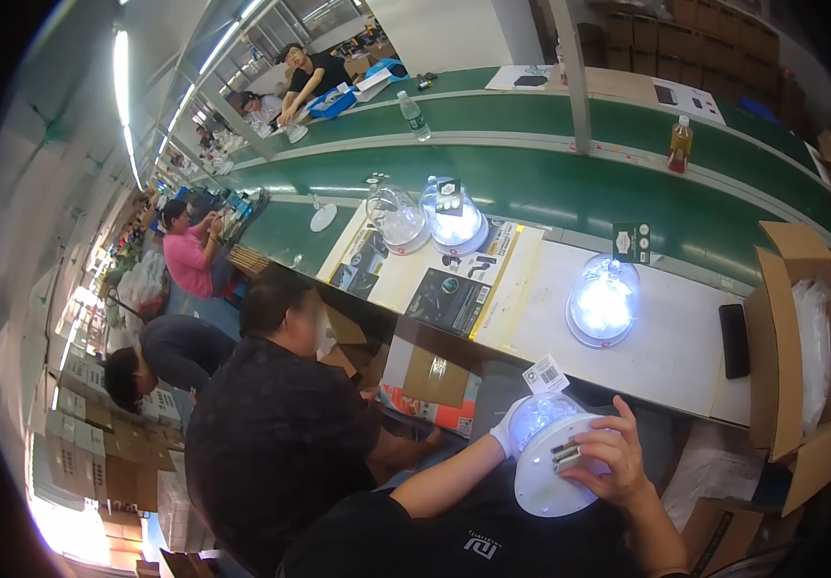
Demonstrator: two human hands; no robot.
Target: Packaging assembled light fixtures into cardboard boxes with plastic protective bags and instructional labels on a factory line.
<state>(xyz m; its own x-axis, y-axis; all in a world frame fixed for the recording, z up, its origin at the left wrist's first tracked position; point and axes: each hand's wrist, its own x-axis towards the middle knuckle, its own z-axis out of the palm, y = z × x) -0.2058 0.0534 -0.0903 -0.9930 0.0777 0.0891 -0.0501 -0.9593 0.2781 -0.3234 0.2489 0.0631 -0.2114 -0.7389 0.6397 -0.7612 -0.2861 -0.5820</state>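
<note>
A lit dome lamp (542, 489) is tilted in front of my chest, its round white base facing me and its glowing clear dome turned away. My left hand (506, 433), in a white glove, grips the dome side; most of its fingers are hidden behind the lamp. Bare, my right hand (612, 460) is closed at the base, fingers bent over the open battery compartment (566, 455), where batteries show. Whether it also pinches a small part I cannot make out. A white tag (545, 375) with a barcode sticks up from the dome.
On the white worktop stand a lit dome lamp (604, 306), another lit one (456, 229) and an unlit dome (398, 223). A black phone (734, 341) lies beside an open carton (779, 337). Close on my left sits a co-worker (280, 433). A green conveyor (531, 178) runs behind.
</note>
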